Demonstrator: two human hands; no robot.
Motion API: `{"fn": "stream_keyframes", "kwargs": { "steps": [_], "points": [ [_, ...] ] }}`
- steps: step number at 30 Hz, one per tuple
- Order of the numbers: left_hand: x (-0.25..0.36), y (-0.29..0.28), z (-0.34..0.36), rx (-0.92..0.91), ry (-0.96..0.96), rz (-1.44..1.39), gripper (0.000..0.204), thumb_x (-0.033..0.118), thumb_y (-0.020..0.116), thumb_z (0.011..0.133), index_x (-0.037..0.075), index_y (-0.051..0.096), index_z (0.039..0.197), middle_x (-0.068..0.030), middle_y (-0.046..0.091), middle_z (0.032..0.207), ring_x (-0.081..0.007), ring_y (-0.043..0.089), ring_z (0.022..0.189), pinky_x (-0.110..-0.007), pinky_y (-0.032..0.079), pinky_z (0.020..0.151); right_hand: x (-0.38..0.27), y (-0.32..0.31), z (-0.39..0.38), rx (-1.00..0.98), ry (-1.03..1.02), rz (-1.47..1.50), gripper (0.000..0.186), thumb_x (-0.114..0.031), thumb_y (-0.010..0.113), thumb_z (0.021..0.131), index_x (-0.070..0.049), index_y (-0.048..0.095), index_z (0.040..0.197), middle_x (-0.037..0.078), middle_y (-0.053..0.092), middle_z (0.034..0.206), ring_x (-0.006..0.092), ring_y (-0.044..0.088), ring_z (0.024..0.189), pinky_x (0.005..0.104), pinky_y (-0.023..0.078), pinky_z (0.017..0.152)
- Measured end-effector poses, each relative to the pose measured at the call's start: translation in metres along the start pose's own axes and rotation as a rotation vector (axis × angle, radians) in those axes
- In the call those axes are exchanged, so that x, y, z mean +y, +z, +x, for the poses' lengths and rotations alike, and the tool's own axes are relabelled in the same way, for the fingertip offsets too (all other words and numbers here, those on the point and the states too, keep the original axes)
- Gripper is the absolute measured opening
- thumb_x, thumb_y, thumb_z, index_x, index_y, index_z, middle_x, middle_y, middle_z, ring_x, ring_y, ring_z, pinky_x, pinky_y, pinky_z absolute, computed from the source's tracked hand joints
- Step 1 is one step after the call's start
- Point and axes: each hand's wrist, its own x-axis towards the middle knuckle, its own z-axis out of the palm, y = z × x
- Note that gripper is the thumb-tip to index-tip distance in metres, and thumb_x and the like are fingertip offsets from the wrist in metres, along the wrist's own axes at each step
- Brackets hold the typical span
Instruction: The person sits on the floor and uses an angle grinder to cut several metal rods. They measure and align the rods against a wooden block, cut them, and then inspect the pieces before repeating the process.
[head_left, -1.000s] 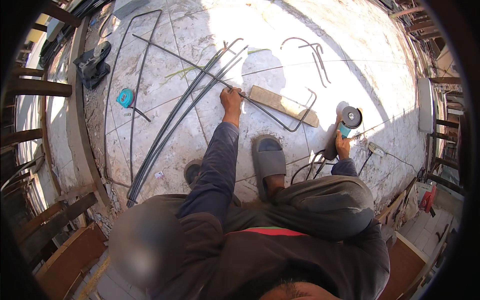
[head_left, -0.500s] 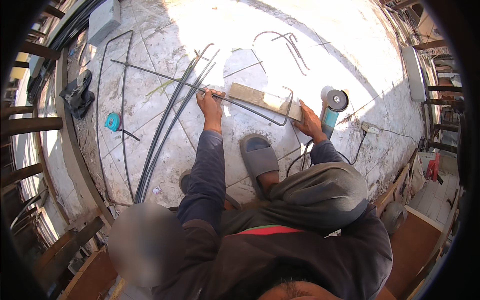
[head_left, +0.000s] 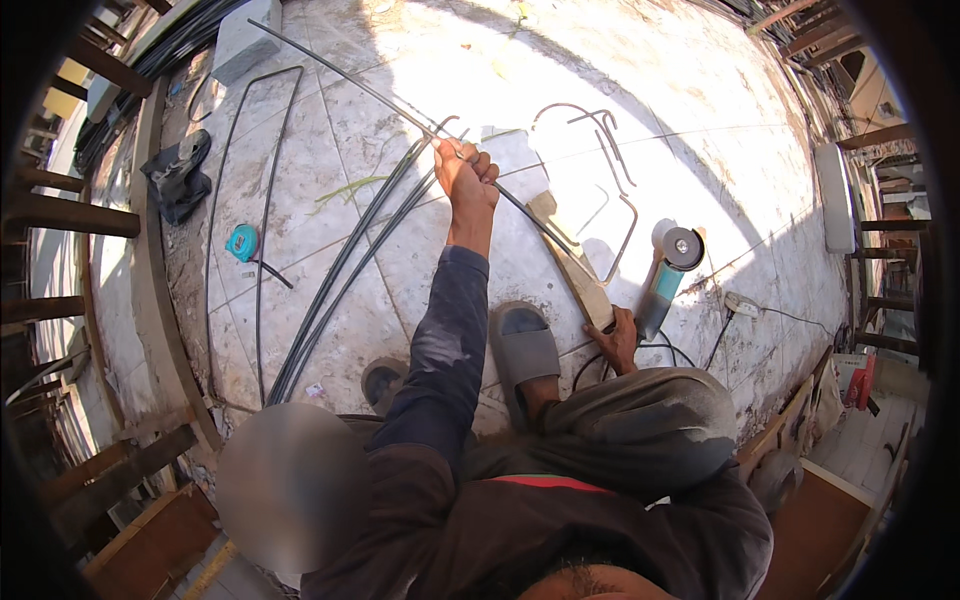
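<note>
My left hand is closed in a fist round a long thin steel rod. From the fist the rod runs far left to a grey block and, the other way, down right over a wooden block to a hooked, bent end. That wooden block lies tilted on the floor, its near end gripped by my right hand. Part of the right hand's fingers is hidden behind the wood. Just right of it stands an angle grinder with a teal body and a round disc.
Several straight rods lie left of my feet, beside a long bent rod. A teal tape measure and a black bag are farther left. Bent rod pieces lie ahead. A socket strip with cords is at right.
My left hand has moved forward and right with the rod, which now slants more steeply. The wooden block has swung round, and my right hand has come nearer to me with its end.
</note>
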Motion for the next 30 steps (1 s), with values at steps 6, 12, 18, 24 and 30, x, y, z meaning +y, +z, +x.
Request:
{"fn": "stream_keyframes", "kwargs": {
  "steps": [6,12,18,24,30],
  "points": [
    [-0.012,-0.007,0.04,-0.056,0.027,0.252,0.037,0.046,0.031,0.104,0.017,0.035,0.082,0.0027,0.03,0.057,-0.0083,0.023,0.043,-0.025,0.019,0.039,-0.026,0.0,0.007,-0.026,0.042,0.092,0.065,-0.029,0.085,0.064,0.003,0.059,0.114,0.022,0.058,0.103,0.0367,0.056,0.099,0.043,0.045,0.085],
    [-0.044,-0.035,0.071,-0.098,-0.083,0.317,0.038,0.044,0.03,0.104,0.016,0.036,0.078,0.0042,0.025,0.055,-0.0077,0.02,0.041,-0.026,0.018,0.037,-0.036,0.003,0.015,-0.08,0.056,0.163,0.065,-0.027,0.084,0.066,0.003,0.058,0.118,0.024,0.057,0.108,0.0377,0.054,0.105,0.0428,0.043,0.092],
    [-0.095,-0.058,0.071,0.064,-0.064,0.426,0.023,0.029,0.046,0.098,0.006,0.044,0.093,-0.0023,0.041,0.056,-0.0118,0.035,0.038,-0.03,0.028,0.035,-0.035,-0.009,0.016,-0.152,0.052,0.124,0.067,-0.03,0.084,0.068,0.004,0.058,0.119,0.024,0.058,0.11,0.038,0.054,0.106,0.0432,0.043,0.093],
    [-0.11,-0.109,0.1,0.171,0.157,1.535,0.045,0.024,0.053,0.09,-0.009,0.049,0.119,-0.0275,0.063,0.103,-0.036,0.066,0.089,-0.043,0.053,0.078,-0.033,-0.002,0.02,-0.123,0.006,0.114,0.067,-0.031,0.083,0.067,0.004,0.058,0.119,0.024,0.059,0.109,0.0372,0.055,0.106,0.0432,0.044,0.092],
    [-0.104,-0.066,0.073,0.037,0.064,1.657,0.044,0.028,0.052,0.093,-0.011,0.046,0.112,-0.034,0.06,0.11,-0.0456,0.061,0.105,-0.047,0.047,0.094,-0.024,-0.005,0.027,-0.106,0.012,0.113,0.068,-0.033,0.083,0.068,0.003,0.058,0.119,0.023,0.058,0.109,0.0368,0.056,0.105,0.0424,0.045,0.09]
  ]
}}
